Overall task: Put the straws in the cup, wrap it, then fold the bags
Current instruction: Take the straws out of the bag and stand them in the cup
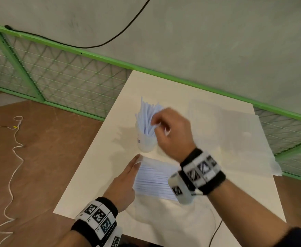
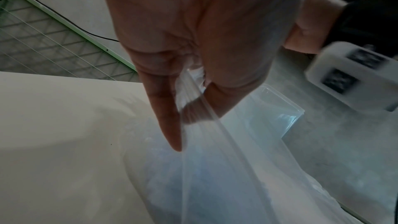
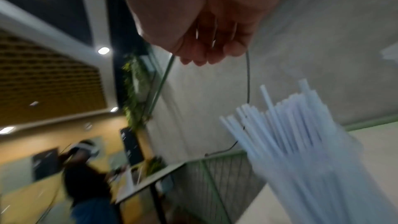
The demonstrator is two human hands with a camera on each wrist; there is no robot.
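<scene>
**Straws go into the cup while the bag of straws waits**

The right hand [image 1: 171,132] is at the bundle of straws [image 1: 148,118] that stands in the clear cup [image 1: 146,141] on the counter [image 1: 96,175]. Its fingers are curled near the straw tops; the picture is blurred, so it cannot be told whether they pinch a straw or nothing. The left hand [image 1: 126,179] lies with nearly straight fingers at the edge of the clear bag [image 1: 157,180], which still carries many straws; in the left wrist view the fingers [image 2: 170,125] seem to hold the bag mouth open, with the thumb behind the film.

The risk, as it looks, is the cup: it is light and loaded high with straws that fan out, so a push from the right hand could tip it or spill straws. The bag film is slippery and may close if the left hand lets go.

A thin sheet [image 1: 235,132] lies on the far right part of the counter, probably for the wrapping. A green mesh fence [image 1: 57,79] runs behind, with a black cable [image 1: 110,40] on the wall and a white cord [image 1: 14,139] on the floor. Nothing stands between the bag and the cup
</scene>
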